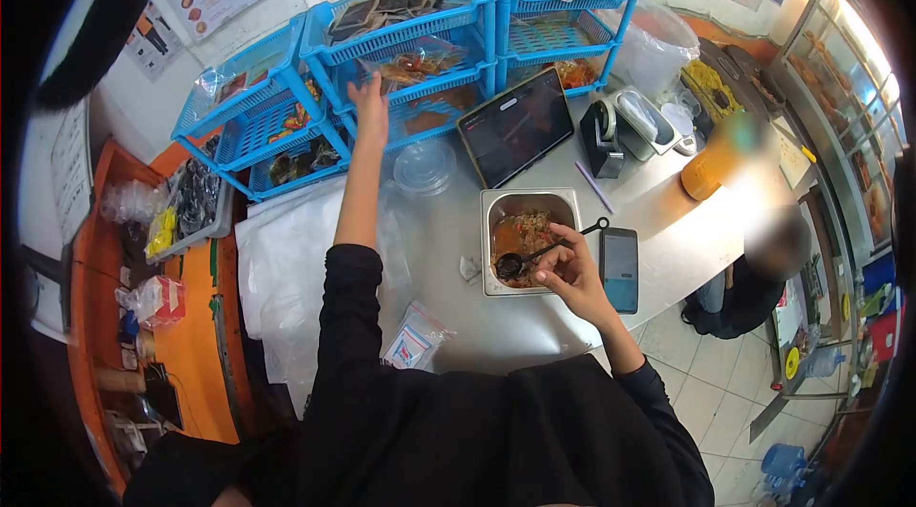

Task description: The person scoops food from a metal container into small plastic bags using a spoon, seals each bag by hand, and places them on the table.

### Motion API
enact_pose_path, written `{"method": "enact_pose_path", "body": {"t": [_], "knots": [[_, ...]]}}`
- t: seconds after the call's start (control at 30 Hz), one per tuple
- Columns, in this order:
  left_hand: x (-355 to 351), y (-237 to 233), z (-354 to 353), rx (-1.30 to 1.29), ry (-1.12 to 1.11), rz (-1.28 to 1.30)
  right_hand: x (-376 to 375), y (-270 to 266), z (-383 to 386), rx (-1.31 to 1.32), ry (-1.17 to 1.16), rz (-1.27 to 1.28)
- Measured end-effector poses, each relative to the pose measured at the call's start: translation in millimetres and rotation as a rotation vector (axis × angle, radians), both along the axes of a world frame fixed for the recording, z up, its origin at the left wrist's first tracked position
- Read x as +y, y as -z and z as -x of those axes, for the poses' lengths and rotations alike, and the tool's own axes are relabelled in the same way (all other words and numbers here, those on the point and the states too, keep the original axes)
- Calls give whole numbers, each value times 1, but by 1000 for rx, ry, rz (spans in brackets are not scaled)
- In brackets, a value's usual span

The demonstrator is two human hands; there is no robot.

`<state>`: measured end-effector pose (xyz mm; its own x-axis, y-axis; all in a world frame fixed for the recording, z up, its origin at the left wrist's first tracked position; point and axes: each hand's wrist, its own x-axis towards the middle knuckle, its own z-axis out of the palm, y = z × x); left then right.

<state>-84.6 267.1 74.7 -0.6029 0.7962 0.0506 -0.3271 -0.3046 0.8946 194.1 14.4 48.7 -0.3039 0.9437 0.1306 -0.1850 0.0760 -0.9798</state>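
Observation:
My right hand pinches the handle of a small black ladle over a square metal pan. The ladle's bowl dips into chopped sauce or relish, reddish brown with green bits. Stretched far forward, my left hand has its fingers apart and nothing in them. It is at the front of a blue tiered basket rack, close to a clear bag of reddish-brown food. Below that hand, a clear plastic tub sits on the metal table.
A tablet leans behind the pan, and a phone lies right of it. A tape dispenser and an orange container stand farther right. White plastic bags cover the left side. A person is low beyond the table.

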Motion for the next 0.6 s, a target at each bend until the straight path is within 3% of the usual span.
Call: {"method": "enact_pose_path", "body": {"t": [0.03,0.1,0.17,0.23,0.3,0.43,0.5,0.53,0.6], "knots": [[-4,5,-3,1,3,0,-1,1,0,-52,11,-10],[-34,24,-11,287,75,-173,-4,5,-2,-101,31,-16],[-74,38,-17,549,150,-143,-10,14,-3,-126,41,-32],[-122,52,-25,553,223,-191,-20,17,-2,-229,20,-45],[-162,84,-15,898,165,-198,-29,23,2,-357,-49,-19],[-256,107,-8,1116,468,210,-45,43,23,-413,-167,6],[-294,109,-12,1150,695,521,-50,60,33,-558,-206,-237],[-309,119,-14,1150,708,516,-53,61,38,-562,-196,-230],[-327,137,-20,1604,547,461,-54,60,45,-610,-303,-211]]}}
